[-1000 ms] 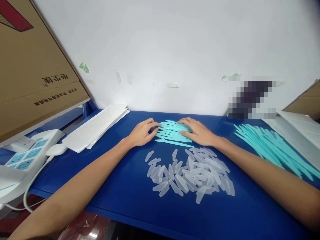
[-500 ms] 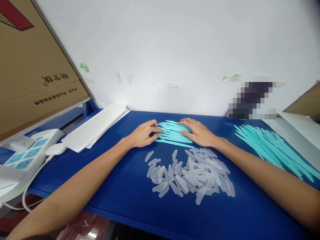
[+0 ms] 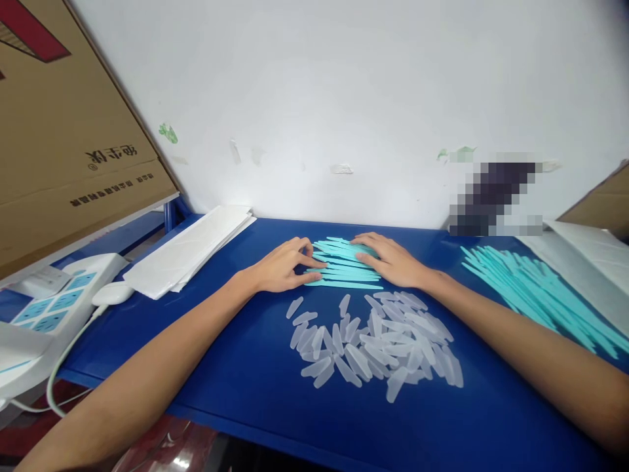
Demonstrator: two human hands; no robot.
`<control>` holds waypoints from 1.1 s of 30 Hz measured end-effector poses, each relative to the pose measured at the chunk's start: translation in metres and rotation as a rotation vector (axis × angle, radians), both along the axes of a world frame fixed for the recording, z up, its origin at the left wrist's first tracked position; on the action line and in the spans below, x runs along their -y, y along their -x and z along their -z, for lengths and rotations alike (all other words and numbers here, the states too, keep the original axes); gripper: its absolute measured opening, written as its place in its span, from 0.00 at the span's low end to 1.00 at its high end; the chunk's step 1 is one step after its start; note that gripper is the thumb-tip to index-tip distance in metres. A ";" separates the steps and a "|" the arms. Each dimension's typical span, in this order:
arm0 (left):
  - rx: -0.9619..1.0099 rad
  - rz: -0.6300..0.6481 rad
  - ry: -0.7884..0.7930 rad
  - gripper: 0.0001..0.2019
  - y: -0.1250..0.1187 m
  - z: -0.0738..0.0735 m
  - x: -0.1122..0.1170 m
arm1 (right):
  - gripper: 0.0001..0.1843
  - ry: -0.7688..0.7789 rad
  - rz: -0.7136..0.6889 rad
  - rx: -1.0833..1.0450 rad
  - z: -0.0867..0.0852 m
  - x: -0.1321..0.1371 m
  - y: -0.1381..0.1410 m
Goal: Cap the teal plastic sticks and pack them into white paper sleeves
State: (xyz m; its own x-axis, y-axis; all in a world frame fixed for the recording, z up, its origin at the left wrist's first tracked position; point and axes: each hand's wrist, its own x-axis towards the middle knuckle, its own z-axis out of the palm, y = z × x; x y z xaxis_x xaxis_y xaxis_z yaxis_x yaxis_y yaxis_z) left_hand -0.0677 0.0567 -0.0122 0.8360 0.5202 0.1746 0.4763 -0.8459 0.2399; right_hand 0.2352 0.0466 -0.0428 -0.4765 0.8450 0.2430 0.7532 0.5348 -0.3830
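A row of slim turquoise plastic sticks (image 3: pixel 344 269), shaped like eyebrow razors, lies sideways on the blue table near the wall. At its left ends is my left hand (image 3: pixel 281 265), open, with thumb and forefinger apart and their tips touching the sticks. My right hand (image 3: pixel 393 259) rests over the right ends, fingers spread and open; it covers part of the row. Nearer to me, below both hands, lies a loose pile of small translucent white blade-shaped plastic pieces (image 3: pixel 378 341), pointing in many directions.
More turquoise sticks (image 3: pixel 531 288) lie heaped at the right, beside a white sheet (image 3: pixel 580 262). Folded white sheets (image 3: pixel 191 249) lie at the left. A power strip (image 3: pixel 63 288) with a white plug and cable, and a large cardboard box (image 3: pixel 63 111), stand farther left.
My left thumb has moved down, away from the forefinger, onto the nearest stick. That stick now lies straighter and closer to the others. My right hand has barely shifted.
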 end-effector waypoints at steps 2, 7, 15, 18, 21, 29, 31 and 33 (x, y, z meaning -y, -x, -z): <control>0.000 0.005 0.025 0.22 0.002 -0.001 0.000 | 0.26 -0.005 0.015 -0.003 0.002 -0.001 -0.001; 0.019 0.009 0.068 0.21 0.005 -0.002 -0.001 | 0.26 -0.006 0.043 0.015 0.002 0.000 0.000; 0.086 -0.004 -0.012 0.18 0.001 0.002 0.004 | 0.24 -0.010 0.042 -0.033 0.004 -0.003 -0.002; 0.145 -0.013 0.023 0.18 0.000 0.006 0.003 | 0.23 -0.012 0.039 -0.041 0.004 -0.004 -0.002; 0.208 -0.064 0.045 0.18 0.000 0.009 0.001 | 0.23 -0.012 0.046 -0.060 0.004 -0.004 -0.002; 0.006 -0.178 0.042 0.26 -0.004 0.011 0.003 | 0.21 -0.054 0.030 -0.145 0.001 -0.004 -0.001; 0.000 -0.171 0.030 0.26 -0.004 0.011 0.003 | 0.20 -0.059 0.017 -0.145 0.001 -0.003 -0.002; 0.003 -0.162 0.016 0.25 -0.004 0.011 0.002 | 0.20 -0.054 0.001 -0.134 0.001 -0.002 -0.002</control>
State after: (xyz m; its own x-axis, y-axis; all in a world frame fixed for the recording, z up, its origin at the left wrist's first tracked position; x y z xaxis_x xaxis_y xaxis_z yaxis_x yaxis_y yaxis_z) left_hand -0.0636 0.0544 -0.0230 0.7403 0.6512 0.1670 0.6058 -0.7538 0.2544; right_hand 0.2376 0.0484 -0.0438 -0.4359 0.8292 0.3498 0.6978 0.5569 -0.4506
